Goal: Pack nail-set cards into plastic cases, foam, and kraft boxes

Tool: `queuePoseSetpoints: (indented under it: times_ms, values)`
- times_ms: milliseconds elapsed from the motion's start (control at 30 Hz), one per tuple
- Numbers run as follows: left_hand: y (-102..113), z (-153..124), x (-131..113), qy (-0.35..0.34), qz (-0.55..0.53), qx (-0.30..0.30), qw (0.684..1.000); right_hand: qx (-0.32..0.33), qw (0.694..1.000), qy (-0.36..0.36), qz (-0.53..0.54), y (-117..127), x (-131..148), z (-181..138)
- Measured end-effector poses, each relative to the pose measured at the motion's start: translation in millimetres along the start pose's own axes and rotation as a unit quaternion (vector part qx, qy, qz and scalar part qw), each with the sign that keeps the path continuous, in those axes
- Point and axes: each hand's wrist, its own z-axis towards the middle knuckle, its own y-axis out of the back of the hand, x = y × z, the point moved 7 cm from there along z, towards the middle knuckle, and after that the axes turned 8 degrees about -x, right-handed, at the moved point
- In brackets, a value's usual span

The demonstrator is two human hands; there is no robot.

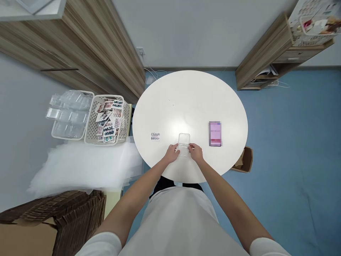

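A clear plastic clamshell box (183,150) lies unfolded on the white round table (191,96), its lid half toward the far side. My left hand (172,153) pinches the box's left edge near the fold. On the opposite edge, the fingers of my right hand (196,152) are closed at about the same height. Left of the box rests a small card with two rows of shiny nail-shaped pieces (155,136). To the right lies a phone-like slab with a pixelated pink screen (215,133).
Left of the table stand a basket of similar cards (124,121) and a basket of clear plastic boxes (70,115). Translucent sheets (87,167) and stacked brown cardboard (77,224) lie nearer. A brown bin (248,160) sits on the floor at right.
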Motion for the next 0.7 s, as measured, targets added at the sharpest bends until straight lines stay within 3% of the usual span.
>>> queuePoseSetpoints:
  times_ms: [200,533,700]
  values:
    - [-6,16,13,-0.002,0.044,0.017,0.999,0.000,0.999,-0.006,-0.037,-18,-2,6]
    - [-1,11,26,0.032,-0.024,-0.043,0.998,-0.010,1.000,-0.012,0.011,-11,-7,-6]
    - [-3,9,27,0.039,-0.029,-0.023,0.999,0.016,0.998,-0.030,0.054,-13,-12,-14]
